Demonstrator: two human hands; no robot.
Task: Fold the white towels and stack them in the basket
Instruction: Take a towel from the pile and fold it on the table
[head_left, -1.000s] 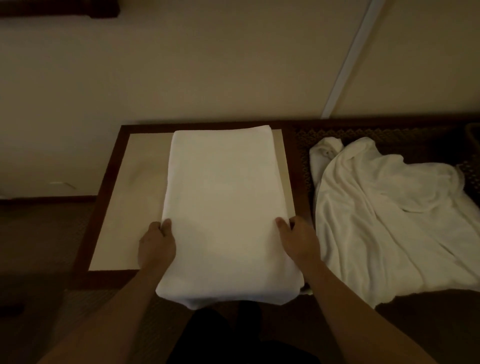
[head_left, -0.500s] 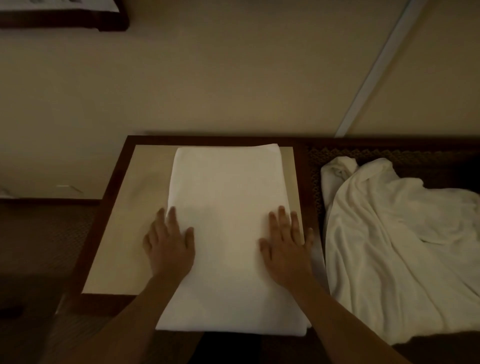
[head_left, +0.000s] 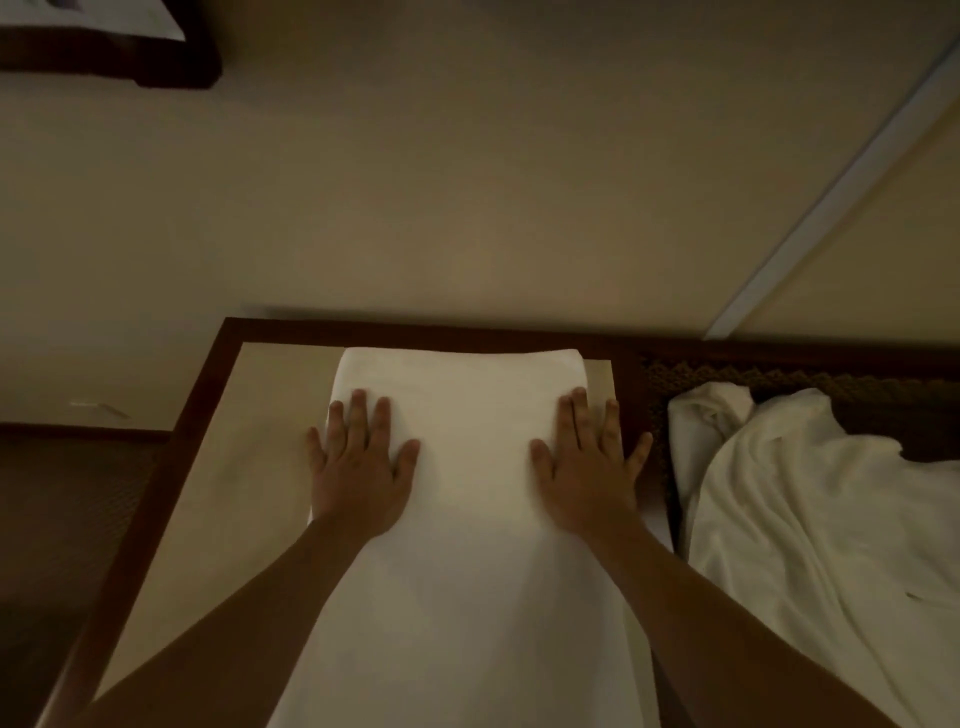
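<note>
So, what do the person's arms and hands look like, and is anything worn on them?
Both forearms are bare as far as the picture shows: no sleeves. The left hand and the right hand wear no gloves, and I see no rings, watch or bracelet. The light is dim, so small details may be missed.
</note>
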